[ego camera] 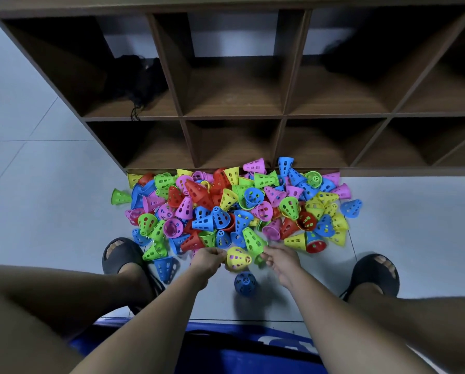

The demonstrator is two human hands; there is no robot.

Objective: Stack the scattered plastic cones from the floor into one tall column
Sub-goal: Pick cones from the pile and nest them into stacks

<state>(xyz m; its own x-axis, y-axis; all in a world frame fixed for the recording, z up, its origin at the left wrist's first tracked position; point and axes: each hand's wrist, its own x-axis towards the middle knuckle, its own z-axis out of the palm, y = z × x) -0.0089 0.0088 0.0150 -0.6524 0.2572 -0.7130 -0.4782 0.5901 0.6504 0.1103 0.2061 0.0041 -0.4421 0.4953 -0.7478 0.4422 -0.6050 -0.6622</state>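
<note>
A heap of perforated plastic cones in red, blue, green, yellow and pink lies on the floor against the shelf's base. My left hand pinches the left rim of a yellow cone, held just above the floor at the heap's near edge; pink shows through its holes. My right hand is close on the other side, its fingertips pinching the wide rim of a green cone that leans against the yellow one. A single blue cone stands upright on the floor right below both hands.
A brown wooden cubby shelf stands behind the heap, with a dark cloth bundle in its upper left cubby. My feet in black slippers flank the hands. A blue mat lies at the near edge. The floor is grey tile.
</note>
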